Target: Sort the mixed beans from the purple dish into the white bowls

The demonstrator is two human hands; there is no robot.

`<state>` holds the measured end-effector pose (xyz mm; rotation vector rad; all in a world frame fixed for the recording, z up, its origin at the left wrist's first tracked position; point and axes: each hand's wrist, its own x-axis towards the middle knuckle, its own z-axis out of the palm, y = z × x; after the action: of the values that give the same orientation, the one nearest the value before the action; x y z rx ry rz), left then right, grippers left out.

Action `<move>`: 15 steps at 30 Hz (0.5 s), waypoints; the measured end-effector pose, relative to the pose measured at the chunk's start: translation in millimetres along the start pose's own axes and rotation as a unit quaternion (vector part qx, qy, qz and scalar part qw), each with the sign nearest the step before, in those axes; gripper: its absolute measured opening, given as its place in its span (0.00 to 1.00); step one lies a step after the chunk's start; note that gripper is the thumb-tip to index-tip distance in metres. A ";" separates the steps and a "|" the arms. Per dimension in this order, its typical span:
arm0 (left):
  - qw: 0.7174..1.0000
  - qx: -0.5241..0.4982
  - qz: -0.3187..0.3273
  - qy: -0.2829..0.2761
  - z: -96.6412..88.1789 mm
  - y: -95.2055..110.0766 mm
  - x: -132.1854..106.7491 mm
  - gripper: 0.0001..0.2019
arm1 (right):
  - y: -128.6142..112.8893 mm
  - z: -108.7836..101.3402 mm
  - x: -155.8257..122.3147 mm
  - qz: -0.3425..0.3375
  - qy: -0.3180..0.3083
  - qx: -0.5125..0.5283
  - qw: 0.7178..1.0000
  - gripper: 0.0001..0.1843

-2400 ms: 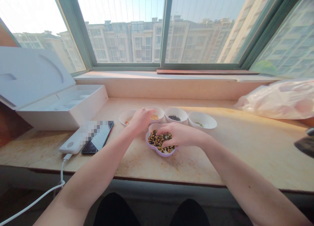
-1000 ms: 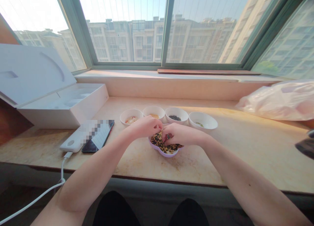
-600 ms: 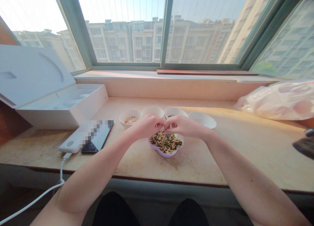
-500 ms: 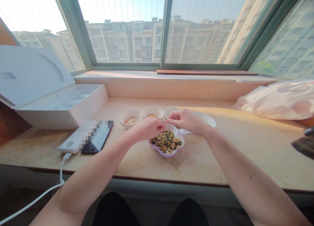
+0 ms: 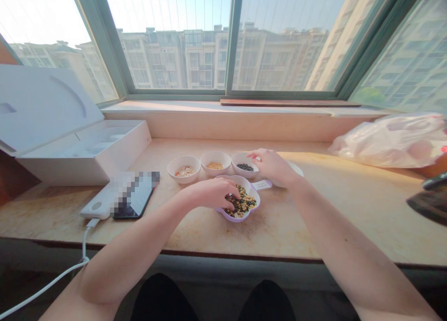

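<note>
A purple flower-shaped bowl (image 5: pixel 254 206) full of mixed yellow, green and black beans sits on the stone sill in front of me. My left hand (image 5: pixel 211 193) lies over its left side, fingers curled down into the beans. My right hand (image 5: pixel 274 166) hovers past the bowl, its pinched fingers at the rim of the small white bowl of black beans (image 5: pixel 244 165). To the left stand a white bowl of yellow grains (image 5: pixel 215 162) and a white bowl of pale pieces (image 5: pixel 183 168). My right hand mostly hides a fourth white bowl (image 5: pixel 297 169).
An open white box (image 5: pixel 84 146) stands at the left, with a white power bank (image 5: pixel 99 204) on a cable and a phone (image 5: pixel 134 203) in front of it. A pink plastic bag (image 5: pixel 391 142) lies at the right. A dark object (image 5: pixel 428 202) sits at the far right edge.
My right hand lifted out of the purple bowl and moved back to the black-bean bowl. My left hand dropped back into the mixed beans. The view shifted slightly.
</note>
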<state>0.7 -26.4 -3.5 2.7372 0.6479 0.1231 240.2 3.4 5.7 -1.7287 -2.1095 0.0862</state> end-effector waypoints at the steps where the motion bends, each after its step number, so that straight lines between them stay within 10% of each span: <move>1: 1.000 0.003 0.001 -0.002 0.0 -0.3 0.2 0.11 | -1.7 -0.7 -0.6 0.002 0.000 -0.003 1.000 0.18; 15: 0.998 -0.058 -0.007 0.025 -0.4 0.4 -0.4 0.11 | -24.0 -12.3 -8.3 0.018 -0.032 0.016 0.999 0.14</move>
<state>0.5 -26.9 -3.0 2.6255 0.6528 0.2200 223.5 -12.6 21.9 -1.7678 -2.1088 0.1872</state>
